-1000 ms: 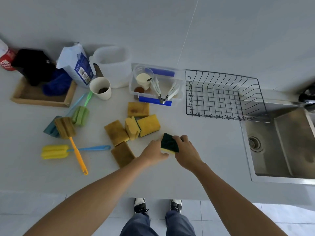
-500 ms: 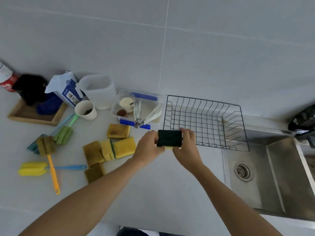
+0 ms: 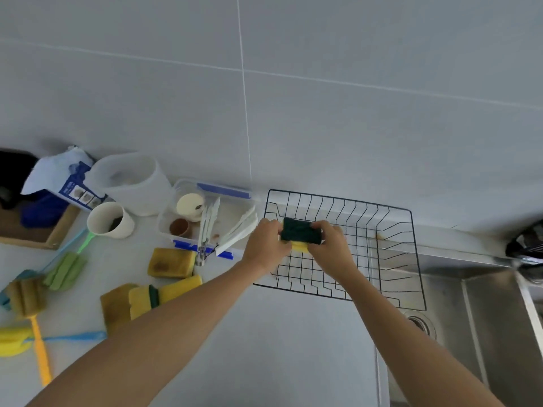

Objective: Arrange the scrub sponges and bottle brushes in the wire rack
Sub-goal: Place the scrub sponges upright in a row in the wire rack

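Hovering over the left part of the black wire rack (image 3: 393, 257), the green-topped yellow scrub sponge (image 3: 299, 234) is pinched at its two short ends by the left hand (image 3: 264, 245) and right hand (image 3: 333, 248). It looks light and soft, so gripping the ends gently should be enough. Other sponges lie on the grey counter (image 3: 279, 348).

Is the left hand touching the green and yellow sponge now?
Touching. In the head view, the left hand grips the left end of the green and yellow sponge, its fingers overlapping the edge, above the wire rack.
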